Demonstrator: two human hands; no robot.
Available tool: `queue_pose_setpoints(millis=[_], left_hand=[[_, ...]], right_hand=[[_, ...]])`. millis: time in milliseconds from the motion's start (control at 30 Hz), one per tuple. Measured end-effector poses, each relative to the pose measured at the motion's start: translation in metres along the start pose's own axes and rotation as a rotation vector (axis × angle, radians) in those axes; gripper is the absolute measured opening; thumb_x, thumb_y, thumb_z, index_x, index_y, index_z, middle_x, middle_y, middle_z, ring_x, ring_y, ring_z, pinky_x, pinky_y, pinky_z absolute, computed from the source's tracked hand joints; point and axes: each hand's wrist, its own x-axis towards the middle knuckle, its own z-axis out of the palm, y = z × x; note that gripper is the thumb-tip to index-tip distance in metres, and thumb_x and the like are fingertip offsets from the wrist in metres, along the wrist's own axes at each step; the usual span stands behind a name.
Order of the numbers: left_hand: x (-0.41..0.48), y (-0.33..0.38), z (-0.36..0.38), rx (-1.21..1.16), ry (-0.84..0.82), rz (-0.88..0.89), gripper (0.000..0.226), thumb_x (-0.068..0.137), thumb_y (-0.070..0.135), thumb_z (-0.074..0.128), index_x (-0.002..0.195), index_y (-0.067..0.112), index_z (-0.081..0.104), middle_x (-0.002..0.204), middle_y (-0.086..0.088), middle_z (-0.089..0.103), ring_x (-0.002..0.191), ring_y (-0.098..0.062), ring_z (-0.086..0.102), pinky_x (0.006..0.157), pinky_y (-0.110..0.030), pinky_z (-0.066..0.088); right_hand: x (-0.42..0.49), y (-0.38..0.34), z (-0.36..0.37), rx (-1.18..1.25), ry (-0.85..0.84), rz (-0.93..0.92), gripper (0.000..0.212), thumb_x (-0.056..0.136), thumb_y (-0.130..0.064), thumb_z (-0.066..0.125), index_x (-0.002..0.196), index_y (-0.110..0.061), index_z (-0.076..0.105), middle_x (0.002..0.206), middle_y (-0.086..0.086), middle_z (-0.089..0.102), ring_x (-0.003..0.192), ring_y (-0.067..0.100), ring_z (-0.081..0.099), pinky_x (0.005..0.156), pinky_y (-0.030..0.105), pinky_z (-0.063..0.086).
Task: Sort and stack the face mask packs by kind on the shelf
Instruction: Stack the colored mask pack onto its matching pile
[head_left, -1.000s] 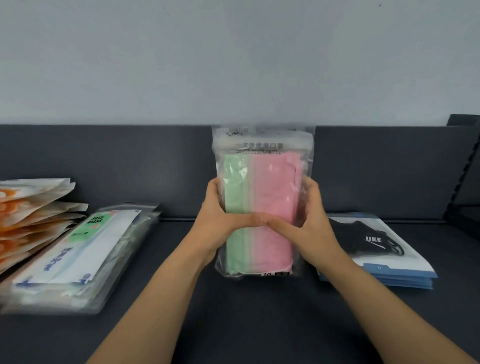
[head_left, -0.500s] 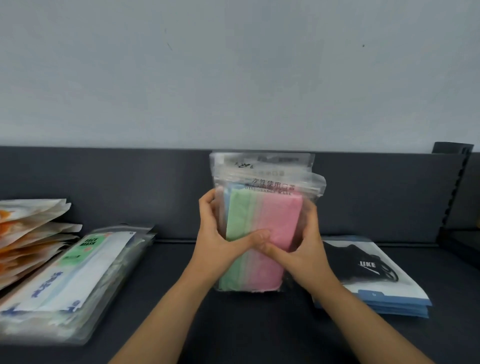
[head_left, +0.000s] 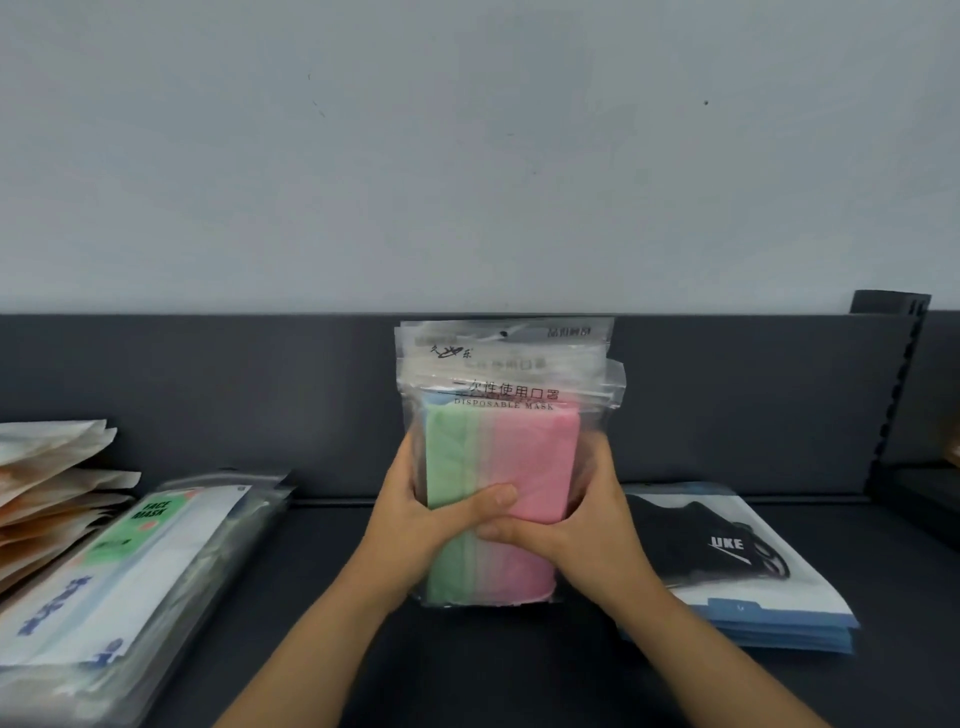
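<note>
We see both hands, left hand (head_left: 415, 514) and right hand (head_left: 587, 525), clamped around upright clear packs (head_left: 501, 457) showing green and pink masks.

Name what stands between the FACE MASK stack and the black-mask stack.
Head view: upright green-and-pink mask packs, held by the left hand and right hand.

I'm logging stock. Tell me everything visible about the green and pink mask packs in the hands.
The green and pink mask packs are several clear, glossy plastic pouches bundled together, sealed tops staggered. The front one shows green masks left, pink right, under black print reading DISPOSABLE MASK; a blue edge peeks out behind, upper left. The bundle stands upright, its bottom seemingly on the dark shelf. The left hand and right hand grip its sides, thumbs across the front.
</note>
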Motion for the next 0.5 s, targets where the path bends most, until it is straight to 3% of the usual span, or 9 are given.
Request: queue_pose_setpoints(millis=[100, 233, 367, 500], left_hand=[[0.000, -0.002, -0.003, -0.047, -0.041, -0.083, 0.083, 0.049, 0.019, 0.088, 0.123, 0.024, 0.053, 0.110, -0.002, 0.072, 0.099, -0.021, 0.071, 0.071, -0.032, 0.059], [-0.003, 0.000, 0.002, -0.026, 0.020, -0.014, 0.081, 0.063, 0.007, 0.088, 0.128, 0.032, 0.047, 0.110, 0.005, 0.071, 0.100, -0.017, 0.070, 0.070, -0.031, 0.059], [0.000, 0.012, 0.005, -0.036, 0.067, 0.034, 0.082, 0.053, 0.023, 0.087, 0.123, 0.039, 0.048, 0.111, 0.002, 0.069, 0.097, -0.023, 0.072, 0.069, -0.041, 0.060], [0.004, 0.012, 0.004, 0.005, 0.104, -0.166, 0.086, 0.049, 0.025, 0.093, 0.123, 0.035, 0.051, 0.106, 0.000, 0.073, 0.089, -0.026, 0.074, 0.066, -0.041, 0.060]], right_hand=[[-0.001, 0.001, -0.002, -0.015, -0.053, 0.071, 0.086, 0.044, -0.030, 0.097, 0.110, -0.036, 0.042, 0.108, -0.021, 0.063, 0.100, -0.003, 0.064, 0.081, 0.030, 0.059], [-0.002, -0.002, -0.002, -0.006, -0.051, 0.122, 0.077, 0.049, -0.031, 0.095, 0.108, -0.032, 0.045, 0.109, -0.014, 0.064, 0.096, -0.005, 0.065, 0.080, 0.028, 0.059], [-0.004, -0.013, -0.006, 0.057, -0.056, 0.126, 0.075, 0.051, -0.039, 0.092, 0.112, -0.031, 0.049, 0.110, -0.012, 0.066, 0.097, 0.006, 0.069, 0.077, 0.033, 0.060], [-0.002, -0.015, -0.015, 0.155, -0.141, 0.340, 0.067, 0.066, -0.034, 0.086, 0.120, -0.025, 0.047, 0.112, -0.006, 0.068, 0.096, 0.013, 0.071, 0.081, 0.036, 0.059]])
